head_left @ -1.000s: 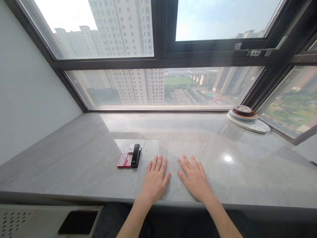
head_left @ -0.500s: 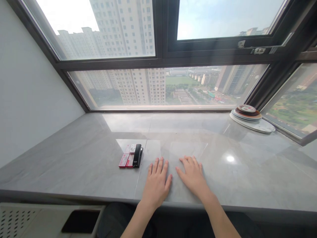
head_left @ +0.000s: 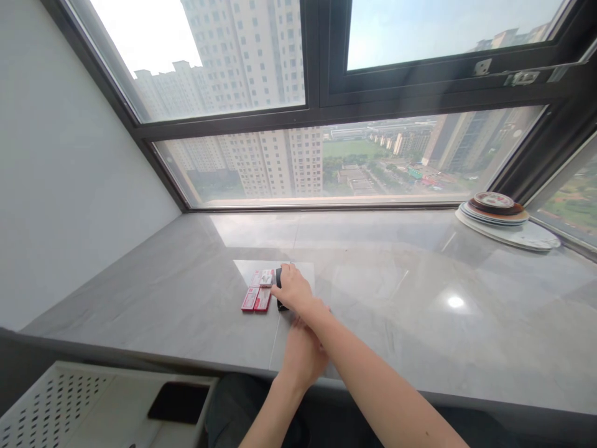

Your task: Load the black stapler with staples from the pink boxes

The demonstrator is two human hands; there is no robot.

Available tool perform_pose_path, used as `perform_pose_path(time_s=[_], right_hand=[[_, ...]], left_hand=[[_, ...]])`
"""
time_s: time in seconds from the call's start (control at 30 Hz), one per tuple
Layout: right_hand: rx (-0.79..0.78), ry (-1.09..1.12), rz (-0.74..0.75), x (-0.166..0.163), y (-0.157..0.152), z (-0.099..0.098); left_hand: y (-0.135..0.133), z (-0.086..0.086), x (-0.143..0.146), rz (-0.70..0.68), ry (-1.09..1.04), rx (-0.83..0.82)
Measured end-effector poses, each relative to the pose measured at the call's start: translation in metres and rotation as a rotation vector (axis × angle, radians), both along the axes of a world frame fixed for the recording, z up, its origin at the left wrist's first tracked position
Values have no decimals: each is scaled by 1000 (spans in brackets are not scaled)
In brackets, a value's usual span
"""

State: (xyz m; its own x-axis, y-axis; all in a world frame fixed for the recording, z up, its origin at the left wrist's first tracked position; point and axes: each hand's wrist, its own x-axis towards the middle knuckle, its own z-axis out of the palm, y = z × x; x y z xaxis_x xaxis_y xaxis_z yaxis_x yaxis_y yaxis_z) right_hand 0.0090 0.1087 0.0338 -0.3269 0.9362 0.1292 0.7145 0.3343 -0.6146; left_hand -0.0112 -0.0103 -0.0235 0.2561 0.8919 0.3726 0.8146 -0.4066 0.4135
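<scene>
A black stapler (head_left: 279,278) lies on the grey stone sill, mostly covered by my right hand (head_left: 295,289). The thumb of that hand is on the stapler's left side and its fingers curl over the top. Just left of the stapler are several small red-and-white boxes (head_left: 256,299), with a small white box (head_left: 266,277) at the back of the group. My left hand (head_left: 304,356) is nearer the sill's front edge, beneath my crossing right wrist. Its fingers are largely hidden there, so their pose does not show.
A stack of plates (head_left: 497,214) stands at the far right corner by the window frame (head_left: 321,112). Below the sill (head_left: 186,298), at lower left, a dark flat rectangular item (head_left: 180,402) rests on a white perforated surface (head_left: 116,407).
My right hand has crossed leftward over my left hand and closed around the stapler. A narrow gap now separates the stapler from the boxes. The camera view has shifted slightly.
</scene>
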Motion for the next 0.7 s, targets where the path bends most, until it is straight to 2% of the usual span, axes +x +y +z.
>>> perform_pose_path(time_s=[0.17,0.3,0.43,0.53,0.63,0.7], right_hand=[[15,-7,-43,79,-4,2],[6,7,-64,129,-15,10],[104,58,-78,140,-23,16],[193,33,-128,141,-27,18],[241,-37,-116,146,-32,21],[235,-83,-89,150,-36,22]], left_hand=[[-1,21,3,10,-202,-6],[-5,18,2,23,-326,-49],[-10,17,1,-1,-349,-84],[-13,24,2,71,-314,-61],[-10,31,6,160,-171,28],[-6,31,10,157,-48,57]])
